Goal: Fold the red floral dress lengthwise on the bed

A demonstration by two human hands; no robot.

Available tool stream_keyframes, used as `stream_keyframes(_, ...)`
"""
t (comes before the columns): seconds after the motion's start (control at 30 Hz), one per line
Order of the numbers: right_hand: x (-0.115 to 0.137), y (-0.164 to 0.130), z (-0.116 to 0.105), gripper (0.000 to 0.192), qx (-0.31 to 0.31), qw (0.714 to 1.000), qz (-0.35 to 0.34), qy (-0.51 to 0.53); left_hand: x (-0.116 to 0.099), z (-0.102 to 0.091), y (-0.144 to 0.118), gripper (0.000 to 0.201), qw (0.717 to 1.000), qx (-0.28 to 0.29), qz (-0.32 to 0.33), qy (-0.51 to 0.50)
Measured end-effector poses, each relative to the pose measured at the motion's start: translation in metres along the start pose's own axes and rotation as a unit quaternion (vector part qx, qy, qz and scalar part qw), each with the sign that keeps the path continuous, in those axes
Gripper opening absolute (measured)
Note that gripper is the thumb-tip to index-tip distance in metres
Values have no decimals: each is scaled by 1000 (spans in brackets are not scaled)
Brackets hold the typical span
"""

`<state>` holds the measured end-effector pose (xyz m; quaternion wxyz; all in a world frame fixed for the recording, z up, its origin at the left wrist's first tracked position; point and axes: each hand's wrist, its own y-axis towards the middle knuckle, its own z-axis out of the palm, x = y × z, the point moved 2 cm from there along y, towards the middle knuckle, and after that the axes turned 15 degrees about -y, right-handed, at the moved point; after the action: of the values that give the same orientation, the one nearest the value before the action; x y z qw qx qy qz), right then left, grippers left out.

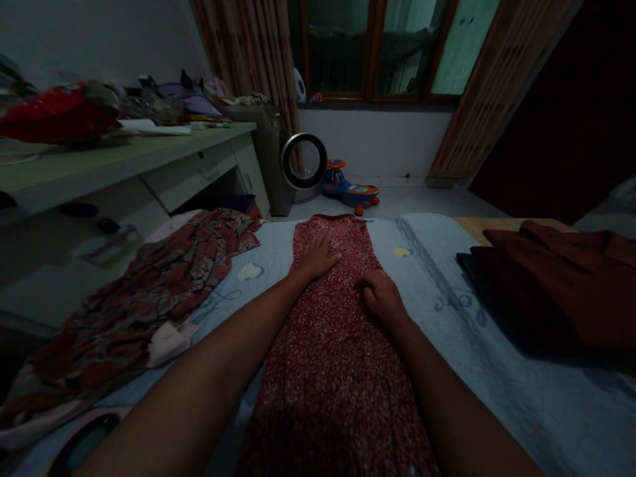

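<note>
Item: red speckled garment [332, 344], laid flat on the pale blue bedcover [497, 344], centre of the scene. Its long axis runs straight away from you, near edge under your forearms, far end reaching toward the far edge of the bed. It is narrower at the far end and widens toward you.

Your left hand [318, 257]: open, palm down, fingers spread, pressed flat on the cloth on the left half, toward the far end. Your right hand [381, 298]: fingers curled into a loose fist, resting on the cloth at its right edge, a little nearer to you than the left; whether it pinches a fold you cannot tell in this dim light. Both hands touch the garment; the left is the one nearer its far end.

Left of it: a patterned red and dark garment [149, 291], spread loosely, apart from the first. Right: a folded dark maroon cloth [561, 278], well apart. Far: a desk [124, 159] with clutter, a round fan [304, 161], and a toy ride-on car [350, 187] on the floor.
</note>
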<state>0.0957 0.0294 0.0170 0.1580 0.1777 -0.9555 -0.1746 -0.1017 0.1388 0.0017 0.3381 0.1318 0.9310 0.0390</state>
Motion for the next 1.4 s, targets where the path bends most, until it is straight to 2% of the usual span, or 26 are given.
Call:
stream_keyframes(0.1, -3, 0, 5, 32, 13, 1000, 10, -4, 1, -13, -3, 47, 989, -103, 51, -95)
stream_keyframes(0.17, -4, -1, 7, 32, 17, 1000, 21, -10, 4, -26, -9, 37, 975, -171, 55, -129)
stream_keyframes(0.23, -4, -1, 6, 31, 17, 999, 29, -16, 9, -38, -18, 32, 971, -194, 43, -130)
stream_keyframes(0.3, -3, -1, 5, 29, 15, 999, 37, -20, 14, -45, -27, 30, 984, -150, 32, -94)
stream_keyframes(0.37, -2, -1, 4, 28, 12, 999, 39, -21, 18, -48, -36, 27, 997, -70, 22, -28)
stream_keyframes(0.43, -1, -1, 3, 29, 13, 999, 35, -17, 20, -50, -45, 26, 999, -3, 25, 33)
stream_keyframes(0.5, -2, -1, 3, 30, 16, 999, 34, -16, 18, -51, -53, 29, 996, 31, 37, 70)
stream_keyframes(0.63, -5, -1, 5, 32, 23, 999, 36, -20, 4, -60, -74, 35, 992, 4, 26, 120)
stream_keyframes(0.73, -6, 0, 4, 31, 21, 999, 31, -22, -17, -63, -98, 34, 991, -7, 7, 134)
stream_keyframes(0.83, -3, 1, 1, 31, 15, 1000, 12, -8, -46, -52, -128, 32, 992, 25, 49, 115)
stream_keyframes(0.97, 2, 4, 0, 34, 41, 997, -47, 35, -75, -25, -169, 50, 988, 94, 84, 83)
stream_keyframes(1.03, 3, 5, 2, 33, 62, 996, -60, 16, -81, -11, -184, 59, 985, 127, 97, 67)
stream_keyframes(1.13, 2, 5, 4, 30, 77, 994, -53, -56, -81, 0, -196, 61, 983, 151, 90, 55)
stream_keyframes(1.27, -5, 4, 2, 27, 91, 990, -17, -107, -78, -1, -198, 60, 983, 154, 91, 45)
stream_keyframes(1.4, -12, 9, -6, 28, 93, 990, 6, -105, -88, -7, -204, 52, 981, 160, 104, 25)
